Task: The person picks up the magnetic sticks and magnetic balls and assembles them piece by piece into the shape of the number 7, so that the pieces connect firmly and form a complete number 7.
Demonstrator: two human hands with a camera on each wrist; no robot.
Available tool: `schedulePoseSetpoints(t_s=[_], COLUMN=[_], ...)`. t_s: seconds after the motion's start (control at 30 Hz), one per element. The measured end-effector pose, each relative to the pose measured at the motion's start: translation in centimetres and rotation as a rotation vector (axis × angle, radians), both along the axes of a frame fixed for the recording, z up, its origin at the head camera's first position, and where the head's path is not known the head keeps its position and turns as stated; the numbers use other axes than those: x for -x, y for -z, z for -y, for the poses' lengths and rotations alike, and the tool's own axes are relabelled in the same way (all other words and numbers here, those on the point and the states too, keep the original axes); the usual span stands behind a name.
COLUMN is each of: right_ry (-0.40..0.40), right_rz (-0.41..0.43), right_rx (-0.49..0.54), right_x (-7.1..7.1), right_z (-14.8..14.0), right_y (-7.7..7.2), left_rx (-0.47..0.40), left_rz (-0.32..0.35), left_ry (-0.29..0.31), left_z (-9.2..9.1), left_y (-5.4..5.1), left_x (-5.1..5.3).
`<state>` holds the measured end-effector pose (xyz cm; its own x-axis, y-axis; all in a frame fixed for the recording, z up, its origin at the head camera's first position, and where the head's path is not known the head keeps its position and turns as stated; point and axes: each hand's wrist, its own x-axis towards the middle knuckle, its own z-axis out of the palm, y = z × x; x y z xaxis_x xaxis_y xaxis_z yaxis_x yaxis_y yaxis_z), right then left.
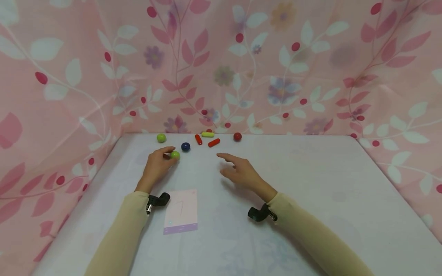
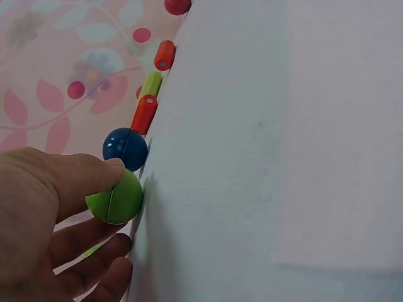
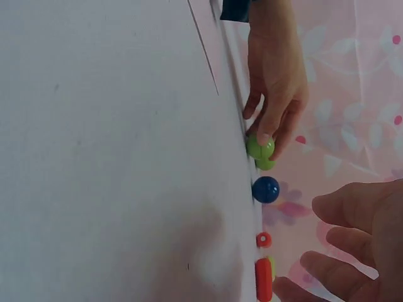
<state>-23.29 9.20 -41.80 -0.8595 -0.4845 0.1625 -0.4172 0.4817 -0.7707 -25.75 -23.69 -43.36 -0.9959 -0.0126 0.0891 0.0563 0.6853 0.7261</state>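
Observation:
My left hand (image 1: pixel 159 164) pinches a shiny green ball (image 2: pixel 116 200) with a seam round it, the thumb on one side and the fingers on the other. A dark blue ball (image 1: pixel 185 147) sits just beyond it on the white table. Over the middle of the table, my right hand (image 1: pixel 241 171) hovers with its fingers spread and nothing held. Nearest to it are two red capsule-shaped sticks, one slanting right (image 1: pixel 214 142) and one slanting left (image 1: pixel 198 139). A second green ball (image 1: pixel 161 137) lies farther back on the left.
Near the back edge lie a yellow-green stick (image 1: pixel 208 134) and a red ball (image 1: pixel 237 137). A pale pink card (image 1: pixel 181 211) with a purple strip and a faint mark lies flat between the forearms. Flowered pink cloth (image 1: pixel 221 69) rises behind the table.

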Motion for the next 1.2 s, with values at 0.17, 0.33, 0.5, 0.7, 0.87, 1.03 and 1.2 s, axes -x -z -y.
schedulePoseSetpoints(t_s=[0.17, 0.33, 0.5, 0.7, 0.87, 1.03, 1.2], right_ry=[-0.02, -0.018, -0.005, 0.018, 0.031, 0.036, 0.031], right_rz=[0.043, 0.071, 0.083, 0.103, 0.113, 0.099, 0.082], right_rx=[-0.019, -0.037, -0.06, -0.085, -0.097, -0.119, -0.096], right_x=[0.2, 0.8, 1.2, 1.7, 1.7, 1.4, 0.8], right_z=[2.1, 3.9, 5.2, 6.8, 7.7, 7.7, 7.0], right_y=[0.1, 0.2, 0.2, -0.1, -0.1, -0.2, -1.0], left_rx=[0.003, -0.009, -0.008, -0.002, -0.008, 0.006, 0.0], left_rz=[-0.021, -0.007, 0.008, 0.003, 0.005, -0.007, -0.07], left_ry=[0.008, 0.013, 0.016, 0.004, 0.01, 0.029, 0.093], left_z=[-0.1, -0.1, -0.1, 0.1, 0.0, -0.2, -1.5], left_y=[0.1, 0.2, 0.2, -0.4, -0.5, -0.8, -1.9], left_x=[0.2, 0.3, 0.2, 0.0, 0.0, -0.4, -1.3])
